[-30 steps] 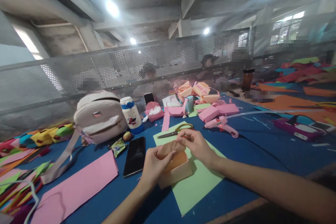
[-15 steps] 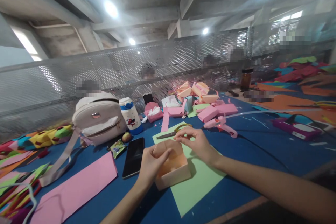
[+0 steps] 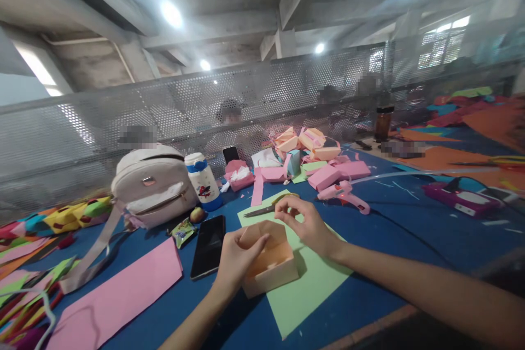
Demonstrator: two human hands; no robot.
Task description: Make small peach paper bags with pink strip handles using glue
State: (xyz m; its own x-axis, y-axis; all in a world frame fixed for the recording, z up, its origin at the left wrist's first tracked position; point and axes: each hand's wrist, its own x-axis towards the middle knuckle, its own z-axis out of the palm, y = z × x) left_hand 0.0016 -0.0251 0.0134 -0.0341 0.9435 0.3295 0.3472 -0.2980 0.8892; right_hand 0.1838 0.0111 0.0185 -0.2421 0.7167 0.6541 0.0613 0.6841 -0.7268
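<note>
A peach-coloured paper box with an open top rests partly on a light green sheet. My left hand grips its left wall, thumb inside the box and fingers round the outside. My right hand hovers just beyond the box's far right corner, its thumb and fingertips pinched together; anything between them is too small to make out. Behind that hand lies a pair of scissors on the green sheet, the handles partly hidden by my fingers.
A pink glue gun lies to the right, its cord trailing. On the left are a phone, a pink sheet, a snack packet, a bottle and a backpack. Folded paper pieces pile up by the mesh divider.
My right hand has shifted very slightly up and right, away from the box's far edge. My left hand keeps its hold on the box.
</note>
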